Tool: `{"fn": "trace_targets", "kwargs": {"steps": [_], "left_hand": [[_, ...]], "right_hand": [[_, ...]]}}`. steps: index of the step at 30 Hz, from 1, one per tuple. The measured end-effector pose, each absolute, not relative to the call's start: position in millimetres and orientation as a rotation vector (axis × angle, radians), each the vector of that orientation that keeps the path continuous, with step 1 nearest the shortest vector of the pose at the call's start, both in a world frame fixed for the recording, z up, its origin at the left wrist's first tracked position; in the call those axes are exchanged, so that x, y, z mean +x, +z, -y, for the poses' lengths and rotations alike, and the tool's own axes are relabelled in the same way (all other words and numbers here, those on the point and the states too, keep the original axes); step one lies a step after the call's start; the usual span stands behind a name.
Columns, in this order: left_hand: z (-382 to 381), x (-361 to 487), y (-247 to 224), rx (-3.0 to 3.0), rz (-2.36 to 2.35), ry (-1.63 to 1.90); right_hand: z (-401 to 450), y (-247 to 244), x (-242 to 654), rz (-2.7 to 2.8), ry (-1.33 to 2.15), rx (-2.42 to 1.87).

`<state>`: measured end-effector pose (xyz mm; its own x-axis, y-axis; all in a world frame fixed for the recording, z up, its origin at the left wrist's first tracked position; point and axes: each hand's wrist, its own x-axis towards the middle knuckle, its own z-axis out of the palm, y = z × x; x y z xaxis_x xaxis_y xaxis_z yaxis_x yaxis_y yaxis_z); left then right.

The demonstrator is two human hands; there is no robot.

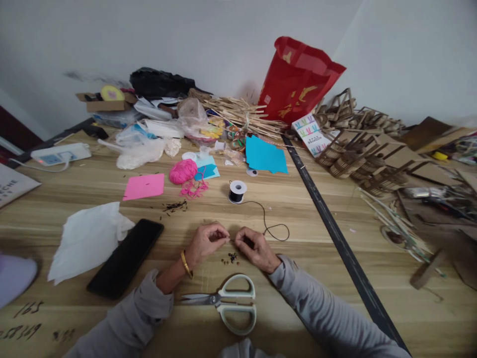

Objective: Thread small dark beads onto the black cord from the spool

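Above the wooden table, my left hand (209,242) is closed in a pinch, thumb against forefinger. Whatever it holds is too small to make out. Close by on the right, my right hand (257,249) also pinches, its fingertips a small gap from the left ones. A black cord (278,237) runs from a white-rimmed spool (237,191) and loops round to my right hand, where its end is hidden by the fingers. Several small dark and brown beads (231,258) lie just below the hands. White-handled scissors (227,301) rest nearer to me, blades pointing left.
A black phone (125,258) and white tissue (85,241) lie left. Beyond are pink paper (143,186), pink yarn (183,171), small dark pieces (174,206) and blue sheets (266,155). A red bag (298,82) stands behind; small woven baskets (346,163) crowd the right.
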<state>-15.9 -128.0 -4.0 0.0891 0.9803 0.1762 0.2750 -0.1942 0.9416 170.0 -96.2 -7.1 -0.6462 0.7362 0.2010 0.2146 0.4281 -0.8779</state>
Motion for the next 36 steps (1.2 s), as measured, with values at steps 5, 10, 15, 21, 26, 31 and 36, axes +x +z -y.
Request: {"fn": "trace_targets", "kwargs": {"steps": [5,10,15,21,26,31,36], "left_hand": [[128.4,-15.9,-3.3,1.584,-1.283,1.141],[129.3,-14.9,-1.7,1.501,-1.292,1.111],[128.3,-15.6,-6.5,1.45,-1.274,1.069],[127.2,-16.0,-8.8,1.347,-1.211,1.044],[127.9,-15.4,-4.8,1.358,-1.192,0.999],[127.9,-15.8,-4.6,1.431,-1.197,0.98],[129.0,-14.7,-4.2,1.435,-1.203,0.951]], "right_hand": [[96.5,-6.5,169.7,2.093,1.179,-0.8],[95.6,-7.9,169.7,2.061,1.166,-0.8],[95.8,-10.9,170.6,1.977,1.214,-0.792],[97.3,-5.0,169.9,2.054,1.102,-0.761],[96.5,-2.0,169.0,2.105,1.09,-0.703],[95.8,-4.6,169.0,2.125,1.082,-0.697],[96.0,-6.2,168.6,2.113,1.085,-0.703]]}}
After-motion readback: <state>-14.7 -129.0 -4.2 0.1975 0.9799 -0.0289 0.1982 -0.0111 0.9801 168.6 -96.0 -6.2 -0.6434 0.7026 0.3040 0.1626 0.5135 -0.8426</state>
